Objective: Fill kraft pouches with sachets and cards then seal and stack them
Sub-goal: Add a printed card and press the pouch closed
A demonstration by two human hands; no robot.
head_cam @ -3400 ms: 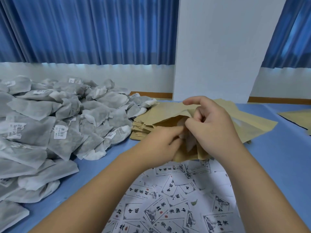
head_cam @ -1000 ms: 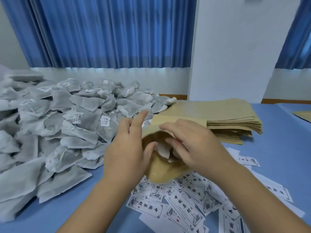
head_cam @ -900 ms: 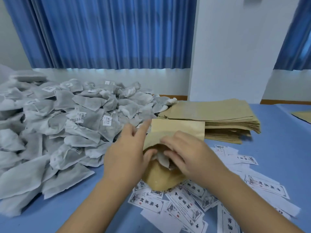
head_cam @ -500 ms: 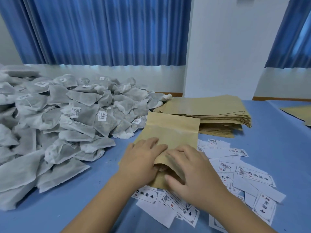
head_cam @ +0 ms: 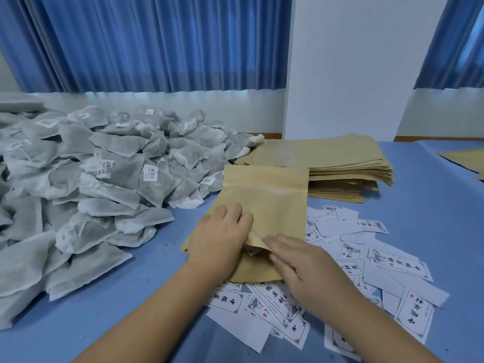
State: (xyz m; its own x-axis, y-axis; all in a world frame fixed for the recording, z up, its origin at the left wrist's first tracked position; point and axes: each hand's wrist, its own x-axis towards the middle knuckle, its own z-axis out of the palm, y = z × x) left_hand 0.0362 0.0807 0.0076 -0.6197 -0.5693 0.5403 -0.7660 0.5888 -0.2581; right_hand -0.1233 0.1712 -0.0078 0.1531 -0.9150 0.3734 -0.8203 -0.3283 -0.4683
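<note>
On the blue tabletop (head_cam: 432, 205), your flat tan kraft paper pouch (head_cam: 264, 195) lay over white printed cards (head_cam: 398, 263). Your left hand (head_cam: 220, 242) pressed it flat-fingered, and your right hand (head_cam: 301, 263) lay straight-fingered at its mouth, probably steadying it for sealing.

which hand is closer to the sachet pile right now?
Left. The left hand rests on the kraft pouch, just right of the sachet pile. The right hand is farther right, at the pouch's near right corner.
</note>
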